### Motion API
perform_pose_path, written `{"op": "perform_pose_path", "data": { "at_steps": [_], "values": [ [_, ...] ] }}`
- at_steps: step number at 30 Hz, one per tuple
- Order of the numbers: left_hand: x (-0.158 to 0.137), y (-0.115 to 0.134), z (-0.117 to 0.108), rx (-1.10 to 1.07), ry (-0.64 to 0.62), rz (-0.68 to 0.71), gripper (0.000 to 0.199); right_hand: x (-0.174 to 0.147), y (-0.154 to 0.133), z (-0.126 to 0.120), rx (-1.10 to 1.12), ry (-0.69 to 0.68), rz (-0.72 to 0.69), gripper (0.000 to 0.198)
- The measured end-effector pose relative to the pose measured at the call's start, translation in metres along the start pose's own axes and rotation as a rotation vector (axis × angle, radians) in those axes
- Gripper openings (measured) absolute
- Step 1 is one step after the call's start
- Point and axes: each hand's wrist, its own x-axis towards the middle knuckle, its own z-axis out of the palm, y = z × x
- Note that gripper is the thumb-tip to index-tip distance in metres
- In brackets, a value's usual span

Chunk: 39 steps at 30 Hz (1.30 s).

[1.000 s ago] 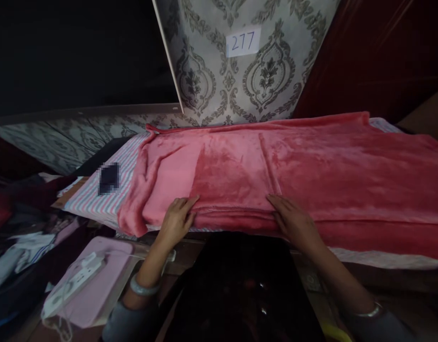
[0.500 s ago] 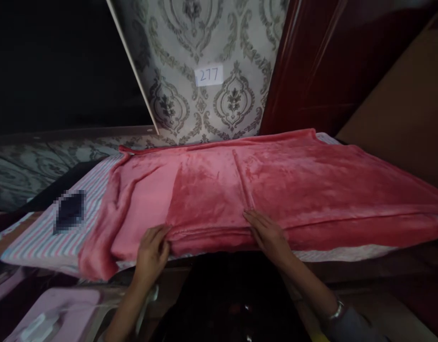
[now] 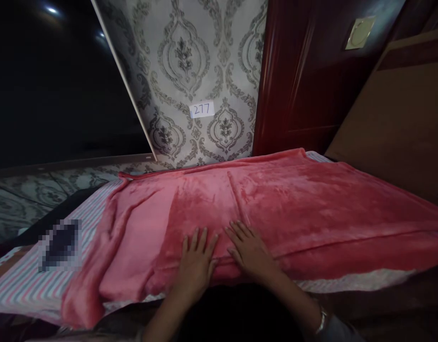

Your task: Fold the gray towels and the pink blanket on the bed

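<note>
Item: pink fleece blanket [image 3: 275, 209], folded lengthwise, spread across a striped sheet [image 3: 30, 280] on a raised surface; its near folded edge runs along the front, directly under both hands

Left hand [image 3: 196, 263]: palm down, flat on the blanket's near edge, fingers [image 3: 195, 240] spread and pointing away from the person; grasping nothing, only pressing on the fleece

Right hand [image 3: 250, 251]: palm down, flat on the blanket just beside the left hand, the two nearly touching; fingers extended and fanned, nothing gripped; a bracelet [image 3: 321, 320] sits on this wrist

Blanket detail: a darker brushed patch lies ahead of the hands; a lengthwise crease runs from the far edge toward the right hand; the left end is bunched into loose folds

Surroundings: damask wallpaper panel [image 3: 190, 71] behind the blanket, bearing a paper label [image 3: 202, 109] marked 277; dark red door [image 3: 311, 76] to the right; a blurred dark object [image 3: 60, 244] lies on the striped sheet, well left of the hands
</note>
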Motion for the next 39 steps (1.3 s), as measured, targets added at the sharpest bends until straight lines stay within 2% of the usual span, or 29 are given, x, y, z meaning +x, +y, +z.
{"op": "perform_pose_path", "data": {
  "at_steps": [3, 5, 7, 10, 12, 13, 16, 19, 22, 25, 29, 32, 34, 36, 39],
  "values": [
    [-0.007, 0.011, 0.016, 0.039, -0.024, -0.035, 0.06, -0.01, 0.003, 0.013, -0.002, 0.017, 0.01, 0.049],
    [-0.012, 0.01, 0.015, 0.018, -0.019, -0.034, 0.06, -0.013, 0.003, 0.017, -0.002, 0.037, 0.01, 0.049],
    [-0.016, 0.005, 0.005, -0.054, -0.03, -0.017, 0.061, -0.015, 0.006, 0.015, -0.001, 0.039, -0.007, 0.05],
    [-0.015, -0.013, -0.022, -0.309, -0.134, 0.04, 0.05, -0.013, 0.017, 0.003, 0.051, 0.012, -0.068, 0.047],
    [-0.006, -0.031, -0.042, -0.521, -0.172, 0.03, 0.044, -0.002, 0.028, -0.011, 0.13, -0.021, -0.09, 0.039],
    [0.004, -0.042, -0.049, -0.594, -0.15, 0.008, 0.045, 0.008, 0.032, -0.019, 0.169, -0.027, -0.084, 0.038],
    [0.048, -0.073, -0.06, -0.577, -0.012, -0.075, 0.048, 0.055, 0.032, -0.04, 0.207, 0.008, -0.03, 0.041],
    [0.1, -0.092, -0.051, -0.341, -0.012, -0.18, 0.053, 0.111, 0.017, -0.039, 0.11, -0.015, -0.027, 0.047],
    [0.131, -0.093, -0.028, -0.149, -0.077, -0.238, 0.061, 0.144, 0.007, -0.015, -0.014, -0.106, -0.015, 0.057],
    [0.132, -0.089, -0.001, -0.062, -0.091, -0.211, 0.06, 0.145, 0.014, 0.016, -0.072, -0.179, -0.012, 0.06],
    [0.12, -0.087, 0.023, 0.005, -0.041, -0.17, 0.061, 0.127, 0.031, 0.039, -0.102, -0.159, 0.015, 0.064],
    [0.118, -0.091, 0.027, -0.006, -0.031, -0.171, 0.061, 0.124, 0.037, 0.035, -0.11, -0.154, 0.008, 0.066],
    [0.123, -0.097, 0.024, -0.049, -0.06, -0.17, 0.061, 0.133, 0.038, 0.025, -0.106, -0.199, 0.004, 0.063],
    [0.133, -0.107, 0.015, -0.114, -0.08, -0.155, 0.054, 0.152, 0.036, 0.013, -0.082, -0.234, 0.007, 0.054],
    [0.158, -0.126, -0.001, -0.164, -0.05, -0.174, 0.048, 0.194, 0.03, 0.002, -0.056, -0.206, 0.015, 0.049]
  ]
}}
